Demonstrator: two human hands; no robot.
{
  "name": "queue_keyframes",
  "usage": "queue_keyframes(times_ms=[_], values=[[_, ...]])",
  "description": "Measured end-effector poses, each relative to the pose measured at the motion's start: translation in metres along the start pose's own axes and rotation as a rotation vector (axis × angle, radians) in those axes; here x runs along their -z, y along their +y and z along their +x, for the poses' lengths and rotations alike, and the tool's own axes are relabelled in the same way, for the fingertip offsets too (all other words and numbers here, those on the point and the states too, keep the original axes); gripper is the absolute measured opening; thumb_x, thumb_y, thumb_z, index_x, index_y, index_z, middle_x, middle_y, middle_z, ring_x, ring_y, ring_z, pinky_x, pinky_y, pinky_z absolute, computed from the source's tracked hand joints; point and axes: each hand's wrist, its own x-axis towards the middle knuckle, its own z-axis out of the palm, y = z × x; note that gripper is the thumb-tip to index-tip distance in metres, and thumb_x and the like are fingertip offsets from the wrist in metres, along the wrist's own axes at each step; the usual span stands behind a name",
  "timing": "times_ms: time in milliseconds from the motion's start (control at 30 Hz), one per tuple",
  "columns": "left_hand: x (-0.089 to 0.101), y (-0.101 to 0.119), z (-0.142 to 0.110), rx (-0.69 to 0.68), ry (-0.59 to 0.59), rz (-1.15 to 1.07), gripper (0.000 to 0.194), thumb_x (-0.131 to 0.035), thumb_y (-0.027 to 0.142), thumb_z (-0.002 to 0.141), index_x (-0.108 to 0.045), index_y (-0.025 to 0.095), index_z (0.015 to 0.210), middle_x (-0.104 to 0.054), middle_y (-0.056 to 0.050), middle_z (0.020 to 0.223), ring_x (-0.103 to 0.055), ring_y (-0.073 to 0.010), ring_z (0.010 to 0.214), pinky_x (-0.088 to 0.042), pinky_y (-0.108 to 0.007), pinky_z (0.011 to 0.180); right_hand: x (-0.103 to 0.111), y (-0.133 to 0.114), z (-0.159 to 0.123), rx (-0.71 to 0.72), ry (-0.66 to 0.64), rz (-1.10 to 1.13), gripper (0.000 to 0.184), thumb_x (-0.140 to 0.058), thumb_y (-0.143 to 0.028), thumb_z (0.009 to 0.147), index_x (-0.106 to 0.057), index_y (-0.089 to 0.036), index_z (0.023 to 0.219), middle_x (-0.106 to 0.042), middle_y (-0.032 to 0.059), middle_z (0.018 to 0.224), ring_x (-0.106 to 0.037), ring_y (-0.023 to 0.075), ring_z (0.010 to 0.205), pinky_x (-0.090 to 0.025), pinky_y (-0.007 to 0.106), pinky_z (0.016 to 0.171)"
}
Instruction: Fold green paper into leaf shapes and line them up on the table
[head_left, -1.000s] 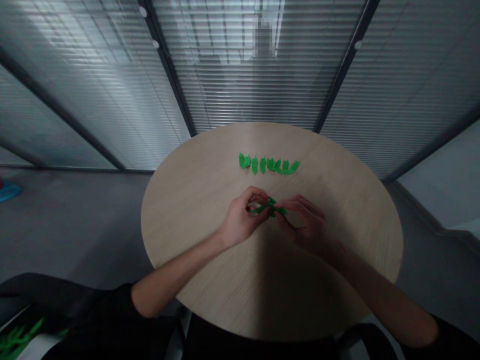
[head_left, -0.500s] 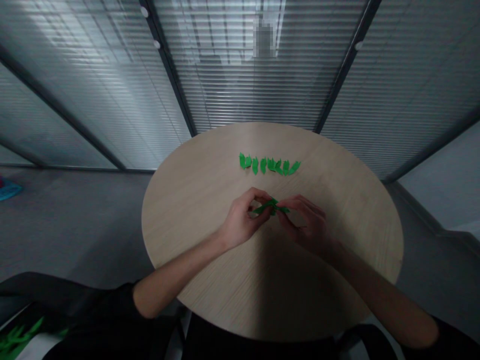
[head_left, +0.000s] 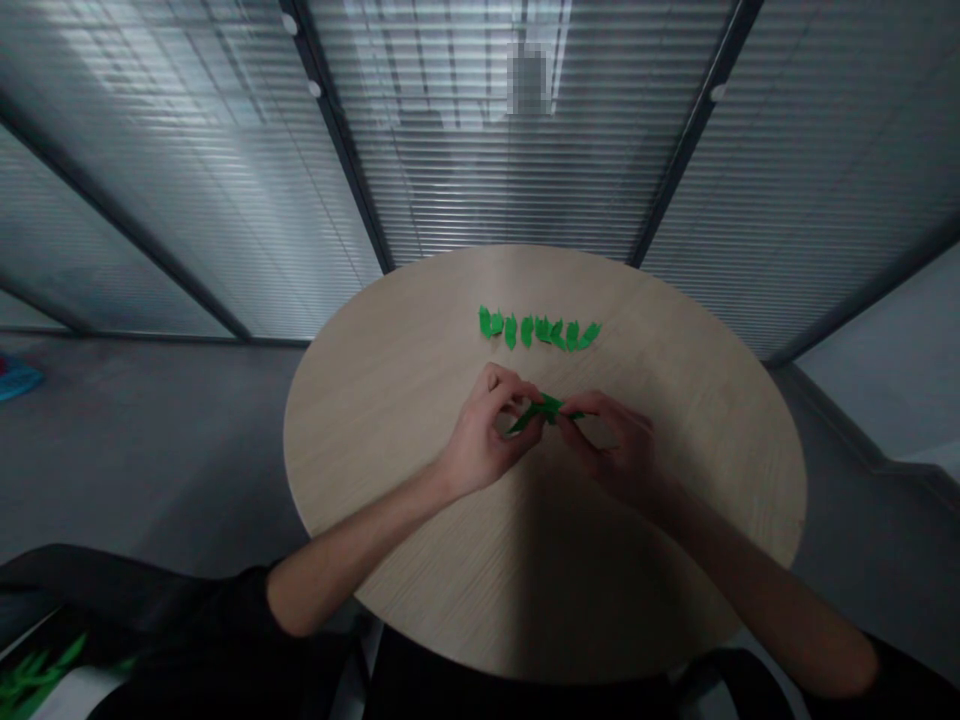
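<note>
As the left hand (head_left: 480,432) and the right hand (head_left: 611,447) meet just below the centre of the frame, both are closed in a narrow pinch on a long green cut-out (head_left: 545,409). The left hand's fingers curl over its left end and the right hand's fingers close on its right end, with part of the piece hidden behind them. It is held crosswise between the hands, over the middle of a round wood-grain surface (head_left: 679,430); whether it touches the surface cannot be told.

A little above the hands, toward the far edge of the surface, a row of small green leaf-shaped cut-outs (head_left: 537,330) lies flat and runs from side to side, with the leaves at its right end set closer together. The row stands apart from the hands and the held piece.

Both forearms reach in from the lower corners, ending in dark sleeves (head_left: 217,610). Behind the surface, glass partitions with slatted blinds (head_left: 510,170) fill the top of the frame. Grey floor (head_left: 157,450) spreads to the left, with a small blue object (head_left: 16,378) at the left edge. A spiky green item (head_left: 37,672), too dim to make out, sits in the lower left corner.
</note>
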Motion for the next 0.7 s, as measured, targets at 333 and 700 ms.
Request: queue_keyframes(times_ms=[333, 700], values=[[-0.0015, -0.0030, 0.0024, 0.012, -0.121, -0.197, 0.007, -0.070, 0.024, 0.094, -0.065, 0.020, 0.098, -0.068, -0.009, 0.105, -0.068, -0.0188, 0.097, -0.056, -0.035, 0.087, 0.0012, 0.0064, -0.0005, -0.295, -0.057, 0.328, 0.003, -0.074, -0.025, 0.093, -0.072, -0.023, 0.094, -0.079, 0.0016, 0.088, -0.078, 0.0168, 0.080, -0.067, 0.029, 0.077], [-0.0001, -0.0020, 0.0008, 0.033, -0.039, -0.083, 0.006, -0.070, 0.020, 0.092, -0.065, 0.019, 0.094, -0.068, -0.004, 0.092, -0.063, -0.0153, 0.084, -0.050, -0.030, 0.075, 0.0023, 0.0046, 0.0037, -0.341, -0.062, 0.402, 0.006, -0.079, -0.025, 0.089, -0.073, -0.023, 0.090, -0.074, 0.0007, 0.086, -0.075, 0.0145, 0.078, -0.066, 0.025, 0.075]])
